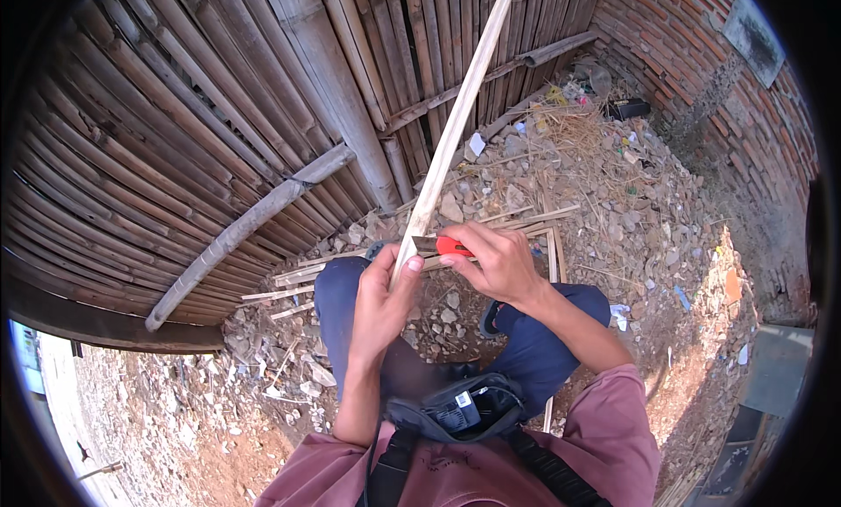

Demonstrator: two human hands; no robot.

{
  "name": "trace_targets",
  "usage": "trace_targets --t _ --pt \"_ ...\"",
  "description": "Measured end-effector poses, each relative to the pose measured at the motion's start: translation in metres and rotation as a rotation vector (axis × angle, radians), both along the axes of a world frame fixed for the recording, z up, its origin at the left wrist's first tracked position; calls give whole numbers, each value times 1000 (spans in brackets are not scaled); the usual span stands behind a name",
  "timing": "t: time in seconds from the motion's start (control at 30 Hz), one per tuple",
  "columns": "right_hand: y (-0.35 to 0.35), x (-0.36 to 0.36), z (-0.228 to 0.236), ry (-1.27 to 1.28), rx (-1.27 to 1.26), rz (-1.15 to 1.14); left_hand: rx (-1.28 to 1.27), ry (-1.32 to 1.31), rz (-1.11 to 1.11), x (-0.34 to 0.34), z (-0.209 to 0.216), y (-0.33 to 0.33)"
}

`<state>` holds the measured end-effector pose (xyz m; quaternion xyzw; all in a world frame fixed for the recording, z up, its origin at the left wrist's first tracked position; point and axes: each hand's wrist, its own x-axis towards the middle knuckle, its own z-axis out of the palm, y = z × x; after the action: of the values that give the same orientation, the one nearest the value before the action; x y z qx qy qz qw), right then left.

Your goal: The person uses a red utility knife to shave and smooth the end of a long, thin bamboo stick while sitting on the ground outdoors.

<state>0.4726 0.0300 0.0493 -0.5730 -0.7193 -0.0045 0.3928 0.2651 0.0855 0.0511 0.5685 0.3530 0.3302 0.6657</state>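
A long pale bamboo strip [457, 121] slants up and away from my lap toward the far fence. My left hand [383, 292] is closed around its near end, thumb along the side. In my right hand [501, 262] is a red-handled utility knife [452, 246], gripped between thumb and fingers. Its dark blade points left and meets the strip's edge just above my left thumb. Where exactly the blade touches the strip is too small to tell.
A bamboo slat fence [219, 95] with a thick crosspole [245, 231] rises at left. Thin strips [554, 253] lie on the rubble ground [613, 218] around my knees. At right stands a brick wall [745, 113]. An open black pouch [469, 409] hangs at my waist.
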Motion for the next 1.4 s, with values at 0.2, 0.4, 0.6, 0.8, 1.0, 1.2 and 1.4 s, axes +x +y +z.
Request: trace_targets --t 0.2,0.4,0.6,0.8,1.0,1.2,1.4 --pt "-2 -4 1 -51 20 -33 161 141 64 5 0 -6" --pt "-4 -4 -2 -100 41 -76 364 312 144 9 9 -10" --pt "-3 -3 8 -74 47 -114 379 386 154 11 8 -13" --pt "18 53 21 141 44 -415 422 489 117 5 7 -25" --pt "6 51 16 284 85 -282 465 438 75 6 16 -24" --pt "2 8 -1 14 48 41 320 320 72 6 10 -22" --pt "0 7 -4 -23 55 34 262 219 3 3 -1 -19"
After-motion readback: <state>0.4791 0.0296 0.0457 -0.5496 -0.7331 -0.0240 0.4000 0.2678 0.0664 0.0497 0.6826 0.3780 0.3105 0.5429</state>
